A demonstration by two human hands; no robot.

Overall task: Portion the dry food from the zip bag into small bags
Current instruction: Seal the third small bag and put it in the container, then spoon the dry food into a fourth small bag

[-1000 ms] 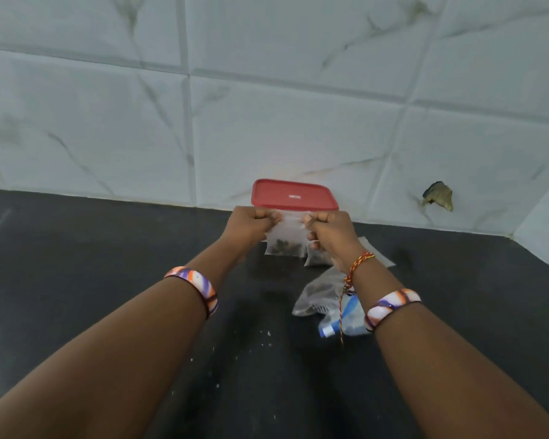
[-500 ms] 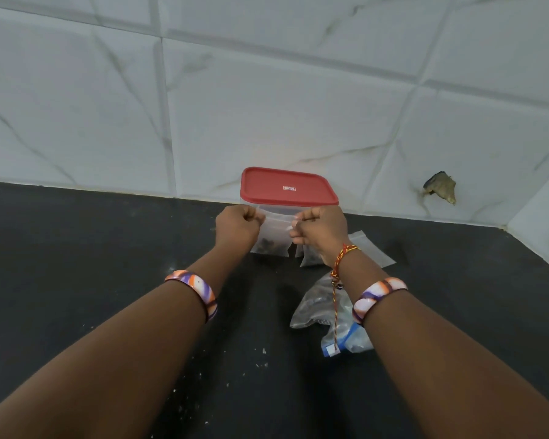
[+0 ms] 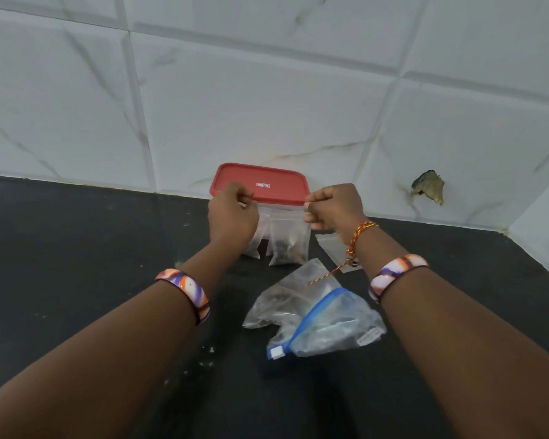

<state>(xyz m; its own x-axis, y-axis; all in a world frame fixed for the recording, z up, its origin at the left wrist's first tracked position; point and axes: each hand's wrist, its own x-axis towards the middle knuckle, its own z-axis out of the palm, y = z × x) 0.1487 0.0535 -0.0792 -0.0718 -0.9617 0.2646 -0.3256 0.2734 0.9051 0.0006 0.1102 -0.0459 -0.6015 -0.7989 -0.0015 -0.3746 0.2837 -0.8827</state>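
Clear plastic small bag with dark dry bits at its bottom is hanging between both hands, in front of the red-lidded clear plastic container at the far wall. Left hand is curling its fingers and pinching the bag's top left corner; right hand is curling and pinching the top right corner. The top edge is mostly lost against the container's clear wall, so whether the seal is closed is hard to make out. A second small clear bag is sitting just left of the held one, half hidden behind the left wrist; contents unclear. A flat empty-looking small clear bag is lying on the black stone counter to the right, partly covered by the right wrist and its red-yellow thread bracelet.

Crumpled clear zip bag with blue slider strip is lying nearer, between the forearms, slider end pointing near-left; what is left inside is too blurred to tell. Both forearms are getting cut off by the near frame edge. Orange-purple bangles are sitting on both wrists. White crumbs are dotting the counter near the left forearm. A dark chipped hole is showing in the white marble-look wall tile at far right.

Versus half a second ago: hands are now spread much further apart, stretching the bag top wide, where earlier they were almost touching at its middle. The zip bag is lying as before.
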